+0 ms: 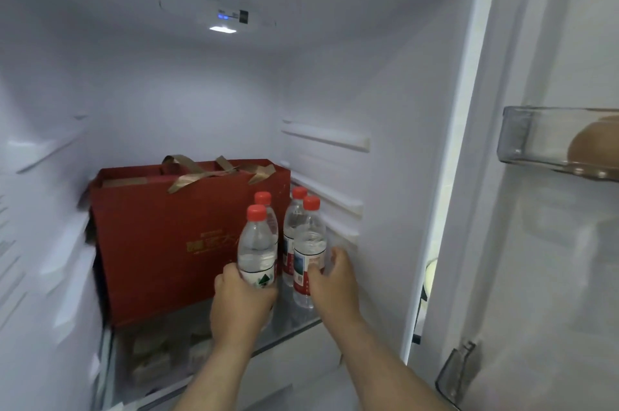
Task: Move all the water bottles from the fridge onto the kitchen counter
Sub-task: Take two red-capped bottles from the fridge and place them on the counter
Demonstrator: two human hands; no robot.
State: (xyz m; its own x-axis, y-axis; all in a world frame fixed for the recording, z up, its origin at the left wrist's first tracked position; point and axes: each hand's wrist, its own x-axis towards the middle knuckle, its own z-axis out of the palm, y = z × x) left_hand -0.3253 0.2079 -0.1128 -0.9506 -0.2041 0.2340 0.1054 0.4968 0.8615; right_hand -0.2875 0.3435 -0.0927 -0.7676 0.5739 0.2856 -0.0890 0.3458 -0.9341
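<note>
Several clear water bottles with red caps stand on the glass fridge shelf (294, 320), at its right side. My left hand (239, 301) is wrapped around the front left bottle (257, 244) at its label. My right hand (335, 280) curls around the front right bottle (310, 243) from the right, thumb on the label. Two more bottles stand behind: one at the back left (268, 206), partly hidden, and one at the back right (294, 219).
A large red gift bag (160, 236) with gold ribbon handles fills the shelf's left and back. The fridge's right wall with shelf rails (328, 142) is close beside my right hand. The open door (552, 243) carries a clear bin (536, 139) at right.
</note>
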